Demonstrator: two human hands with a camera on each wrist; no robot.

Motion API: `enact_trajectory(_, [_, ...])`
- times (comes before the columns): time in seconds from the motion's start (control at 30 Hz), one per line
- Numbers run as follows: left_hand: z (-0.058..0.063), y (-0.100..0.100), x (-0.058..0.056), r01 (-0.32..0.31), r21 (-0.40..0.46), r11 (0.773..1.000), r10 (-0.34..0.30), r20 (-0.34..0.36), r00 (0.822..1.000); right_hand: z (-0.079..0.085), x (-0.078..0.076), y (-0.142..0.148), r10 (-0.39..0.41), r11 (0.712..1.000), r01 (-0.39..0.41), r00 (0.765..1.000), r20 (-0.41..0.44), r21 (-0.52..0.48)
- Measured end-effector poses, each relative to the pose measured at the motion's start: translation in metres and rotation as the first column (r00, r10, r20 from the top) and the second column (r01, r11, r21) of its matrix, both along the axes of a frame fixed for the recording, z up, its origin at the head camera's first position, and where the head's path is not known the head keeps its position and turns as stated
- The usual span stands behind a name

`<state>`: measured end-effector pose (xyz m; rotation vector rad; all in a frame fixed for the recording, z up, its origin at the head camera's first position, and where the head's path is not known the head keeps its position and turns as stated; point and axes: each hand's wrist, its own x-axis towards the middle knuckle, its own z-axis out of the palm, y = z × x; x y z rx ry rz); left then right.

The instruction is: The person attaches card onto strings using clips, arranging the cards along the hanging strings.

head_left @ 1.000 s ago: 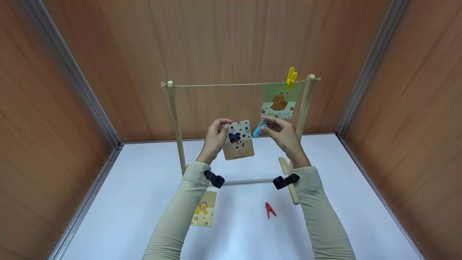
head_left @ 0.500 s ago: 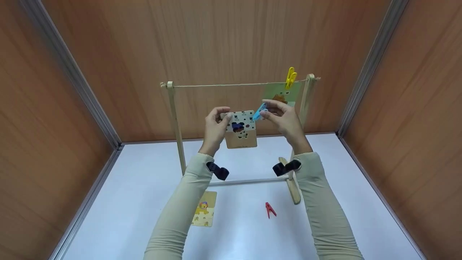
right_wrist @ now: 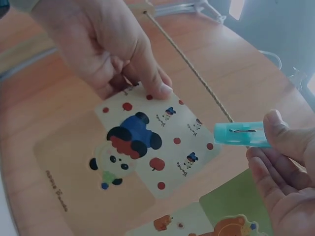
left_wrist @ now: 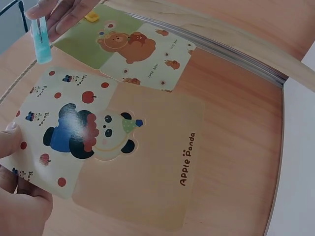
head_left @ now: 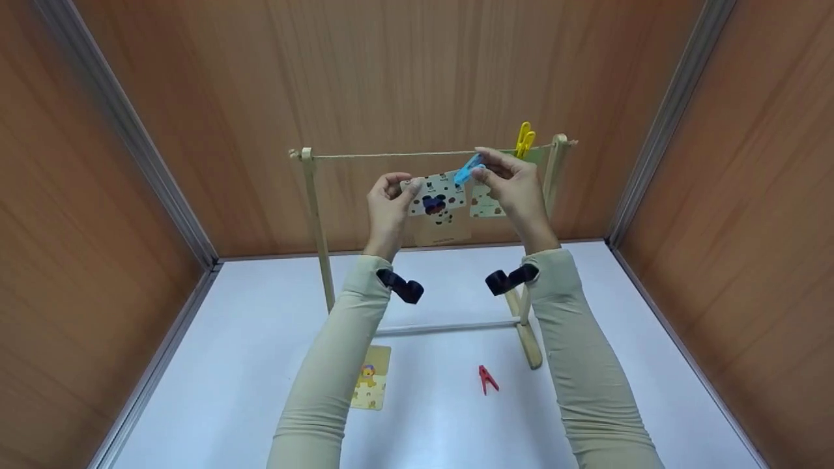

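My left hand (head_left: 389,212) pinches a panda card (left_wrist: 98,128) by one corner, thumb on the printed face. The card hangs just below the string (head_left: 378,156), slightly tilted. Between thumb and fingers, my right hand (head_left: 518,192) pinches a light blue clothespin (right_wrist: 241,133), its tip close to the card's upper right corner and the string. Whether the tip touches the card is unclear. Behind the right hand, a green-and-white bear card (left_wrist: 130,46) hangs from the string under a yellow clothespin (head_left: 524,140); the hand partly hides it in the head view.
Two wooden posts (head_left: 317,228) carry the string, with a crossbar (head_left: 449,327) low between them. A red clothespin (head_left: 487,380) lies on the white table (head_left: 436,417). Near the left forearm lies a yellow card (head_left: 371,378), partly covered by the sleeve. Wood panels stand behind and at both sides.
Both hands have risen toward the string, carrying the panda card and the blue clothespin. The clothespin has come up to the card's upper right corner.
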<state>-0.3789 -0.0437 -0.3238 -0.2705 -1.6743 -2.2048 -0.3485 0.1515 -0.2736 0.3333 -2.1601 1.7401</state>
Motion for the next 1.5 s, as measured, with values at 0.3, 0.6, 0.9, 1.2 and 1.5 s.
enact_trajectory(0.3, [0.009, 0.004, -0.002, -0.001, 0.002, 1.0, 0.002, -0.018, 1.0, 0.015, -0.004, -0.007, -0.074, 0.992, 0.074, 0.997, 0.005, -0.101])
enact_trajectory(0.6, [0.017, 0.005, -0.002, 0.001, 0.007, 1.0, -0.001, -0.047, 0.999, 0.026, -0.005, -0.01, -0.068, 0.983, 0.062, 0.997, -0.029, -0.172])
enact_trajectory(0.9, [0.021, 0.005, -0.002, -0.026, -0.017, 1.0, 0.025, -0.043, 0.999, 0.031, -0.007, -0.013, -0.097, 0.978, 0.077, 0.991, -0.095, -0.193])
enact_trajectory(1.2, [0.022, 0.008, -0.001, -0.022, -0.023, 0.999, 0.021, -0.045, 0.999, 0.031, -0.008, -0.019, -0.128, 0.984, 0.108, 0.982, -0.142, -0.139])
enact_trajectory(1.5, [0.024, 0.016, 0.0, -0.003, -0.033, 0.999, 0.002, -0.018, 1.0, 0.03, -0.008, -0.017, -0.128, 0.987, 0.112, 0.982, -0.143, -0.112])
